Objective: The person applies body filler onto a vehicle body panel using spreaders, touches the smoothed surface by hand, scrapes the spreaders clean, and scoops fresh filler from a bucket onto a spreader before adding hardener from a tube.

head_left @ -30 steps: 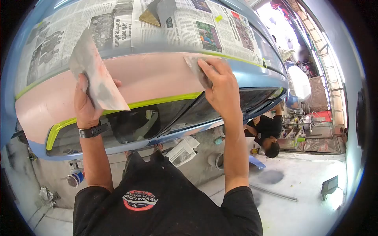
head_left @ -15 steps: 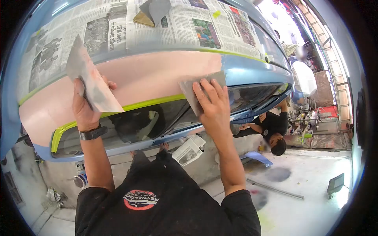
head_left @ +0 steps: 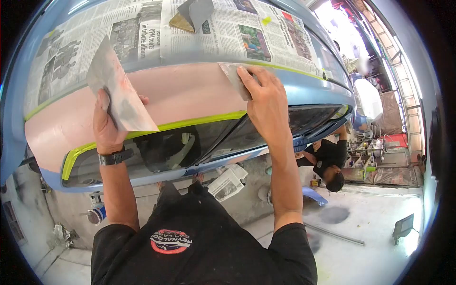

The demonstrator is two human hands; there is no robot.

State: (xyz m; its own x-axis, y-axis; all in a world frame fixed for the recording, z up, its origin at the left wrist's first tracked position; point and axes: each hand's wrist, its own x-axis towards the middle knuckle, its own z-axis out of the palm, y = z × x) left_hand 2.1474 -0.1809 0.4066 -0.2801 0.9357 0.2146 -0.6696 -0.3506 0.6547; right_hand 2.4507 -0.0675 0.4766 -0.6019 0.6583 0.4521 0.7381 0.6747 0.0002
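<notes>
My left hand [head_left: 107, 122] is closed on a thin, flat putty board [head_left: 119, 90], grey with pinkish smears, tilted up in front of the car's pillar. In my right hand [head_left: 267, 102] is a thin grey putty spreader [head_left: 232, 78], its face low over the right end of the pink-coated roof edge [head_left: 185, 88], where pink meets blue paint. Fingers press along its back and hide part of it. Yellow-green masking tape [head_left: 199, 123] borders the pink strip above the side window [head_left: 166, 152].
Newspaper [head_left: 199, 50] covers the roof, with a folded grey-and-brown sheet [head_left: 194, 14] lying on it. Another person [head_left: 327, 156] in black crouches beside the car's right end. A can [head_left: 96, 214] and newspaper [head_left: 228, 183] are below; a floodlight [head_left: 403, 227] stands on the floor at right.
My right hand has slid the spreader up and slightly right, away from the window tape toward the newspaper edge, and its fingers have curled more. The left hand and its board have shifted slightly right.
</notes>
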